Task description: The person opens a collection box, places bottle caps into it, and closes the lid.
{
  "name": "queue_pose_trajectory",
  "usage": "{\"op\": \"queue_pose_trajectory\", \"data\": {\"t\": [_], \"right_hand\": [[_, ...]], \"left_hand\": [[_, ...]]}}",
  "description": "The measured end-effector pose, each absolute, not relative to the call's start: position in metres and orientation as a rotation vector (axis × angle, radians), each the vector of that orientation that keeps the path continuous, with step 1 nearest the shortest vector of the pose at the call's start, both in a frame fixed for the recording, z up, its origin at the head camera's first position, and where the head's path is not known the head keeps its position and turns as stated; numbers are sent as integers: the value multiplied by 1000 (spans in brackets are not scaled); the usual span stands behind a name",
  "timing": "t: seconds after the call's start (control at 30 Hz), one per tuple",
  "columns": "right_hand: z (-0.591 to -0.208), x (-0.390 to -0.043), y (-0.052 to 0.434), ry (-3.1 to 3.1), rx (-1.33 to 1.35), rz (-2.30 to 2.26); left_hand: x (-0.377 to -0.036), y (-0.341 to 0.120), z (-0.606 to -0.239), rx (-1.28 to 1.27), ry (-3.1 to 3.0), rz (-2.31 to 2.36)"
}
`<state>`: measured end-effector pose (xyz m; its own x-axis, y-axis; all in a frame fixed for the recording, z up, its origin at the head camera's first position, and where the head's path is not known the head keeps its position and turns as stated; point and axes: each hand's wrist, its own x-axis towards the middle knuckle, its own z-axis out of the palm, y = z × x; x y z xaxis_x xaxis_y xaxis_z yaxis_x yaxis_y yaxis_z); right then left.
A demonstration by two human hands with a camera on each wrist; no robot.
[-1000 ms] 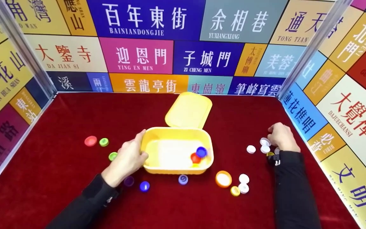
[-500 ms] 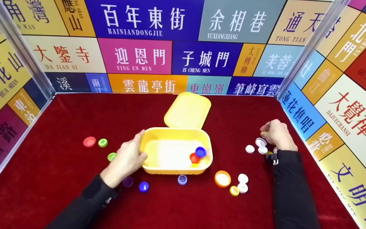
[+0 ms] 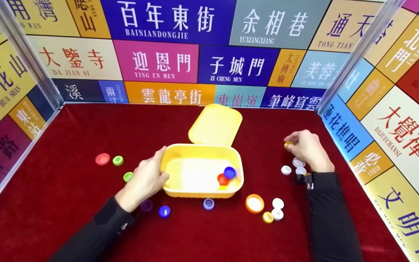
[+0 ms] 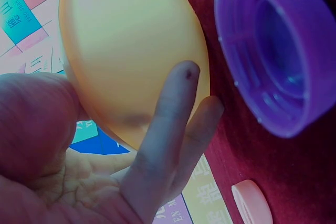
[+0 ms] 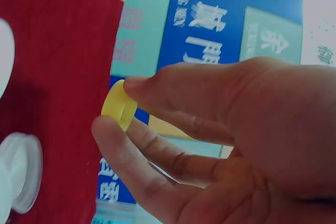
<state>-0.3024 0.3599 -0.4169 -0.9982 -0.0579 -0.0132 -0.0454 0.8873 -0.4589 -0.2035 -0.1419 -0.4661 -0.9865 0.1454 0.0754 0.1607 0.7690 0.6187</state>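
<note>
My left hand grips the left end of an open yellow plastic box. In the left wrist view its fingers lie against the outer wall, with the thumb at the rim. Inside the box, at its right end, are a blue bottle cap, a red cap and a bit of yellow. Out to the right, my right hand pinches a yellow bottle cap between thumb and fingertip. Several white caps lie on the red cloth below and beside this hand.
The yellow lid lies behind the box. Red and green caps are on the left. Purple, blue, orange-rimmed, yellow and white caps sit in front. Printed panels wall the cloth in.
My right hand has risen from among the white caps and shifted left and away from me, and the yellow cap now shows in its fingers. The left hand and box stay put.
</note>
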Motion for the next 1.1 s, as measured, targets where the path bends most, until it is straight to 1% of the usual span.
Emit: {"op": "queue_pose_trajectory", "data": {"t": [0.4, 0.9, 1.1], "right_hand": [[-407, -285, 298, 3042, -381, -820], [-415, -257, 231, 2990, -938, -875], [-421, -248, 211, 2928, -1162, -786]], "left_hand": [[-204, -142, -468, -258, -2932, -1023], [-205, -141, -468, -238, -2943, -1028], [-205, -142, -468, -236, -2950, -1034]]}}
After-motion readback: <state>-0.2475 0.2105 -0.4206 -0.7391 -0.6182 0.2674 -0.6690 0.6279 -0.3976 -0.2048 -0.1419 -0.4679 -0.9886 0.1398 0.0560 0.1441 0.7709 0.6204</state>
